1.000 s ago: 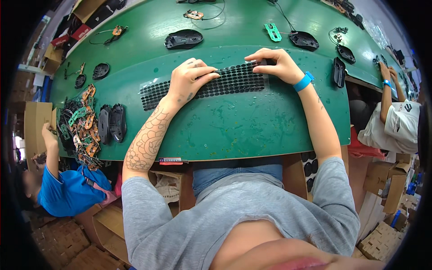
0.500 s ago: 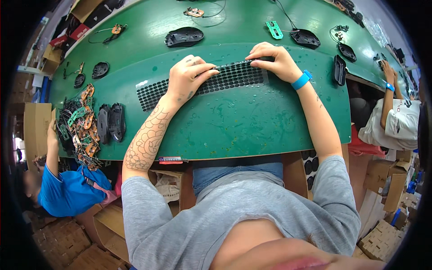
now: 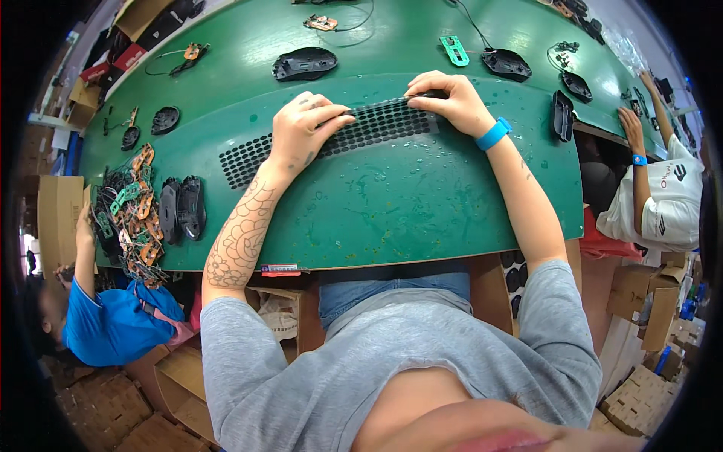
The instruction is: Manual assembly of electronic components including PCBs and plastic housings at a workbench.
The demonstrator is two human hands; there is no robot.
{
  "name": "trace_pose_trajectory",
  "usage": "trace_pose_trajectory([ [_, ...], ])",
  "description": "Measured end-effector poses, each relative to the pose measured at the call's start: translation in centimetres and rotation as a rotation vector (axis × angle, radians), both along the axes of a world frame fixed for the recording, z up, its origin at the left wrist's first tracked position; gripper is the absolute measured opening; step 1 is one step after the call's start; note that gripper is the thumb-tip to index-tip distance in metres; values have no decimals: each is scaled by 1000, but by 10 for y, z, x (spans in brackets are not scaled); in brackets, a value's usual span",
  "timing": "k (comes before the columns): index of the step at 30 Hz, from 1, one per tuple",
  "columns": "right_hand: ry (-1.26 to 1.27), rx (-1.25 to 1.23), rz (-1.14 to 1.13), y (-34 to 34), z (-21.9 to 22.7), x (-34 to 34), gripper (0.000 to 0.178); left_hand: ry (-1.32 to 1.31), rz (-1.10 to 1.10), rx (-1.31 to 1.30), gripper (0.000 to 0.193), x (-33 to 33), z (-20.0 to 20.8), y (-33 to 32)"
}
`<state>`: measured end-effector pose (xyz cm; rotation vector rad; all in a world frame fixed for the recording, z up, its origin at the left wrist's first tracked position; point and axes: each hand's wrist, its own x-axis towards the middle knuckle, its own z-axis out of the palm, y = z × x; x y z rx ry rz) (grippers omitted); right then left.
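Observation:
A sheet of small round black dots in rows [image 3: 376, 134] lies slantwise on the wet green mat in front of me. My left hand [image 3: 305, 132] rests over its left half, thumb and forefinger pinched together at the sheet's far edge. My right hand [image 3: 450, 105] is closed near the far right end, its thumb and forefinger also at that edge. Part of a dark object [image 3: 433, 95] shows between the right hand's fingers; its kind is hard to make out. Both hands hide parts of the sheet.
Black mouse shells [image 3: 305, 63] and a green plastic frame [image 3: 454, 50] lie beyond the sheet. A heap of circuit boards with wires [image 3: 139, 203] sits left, beside two upright shells [image 3: 193, 207]. A red-and-white tube [image 3: 282, 270] lies at the near edge. Co-workers sit on both sides.
The view has shifted slightly. Both my hands stay at the sheet's far edge, with the left fingertips a little further left. The co-worker at right has moved their hands apart.

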<state>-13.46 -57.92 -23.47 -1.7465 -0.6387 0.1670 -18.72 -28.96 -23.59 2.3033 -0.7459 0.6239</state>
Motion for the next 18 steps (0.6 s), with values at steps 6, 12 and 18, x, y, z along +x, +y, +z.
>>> trace_pose_trajectory([
  [6,74,20,-47,3,1,0,13,7,6,-12,12,1,1,1],
  [12,106,-1,-68,3,-1,2,14,8,16,-11,12,1,-1,1],
  [18,152,-1,-105,2,3,1,15,99,22,-41,12,0,1,2],
])
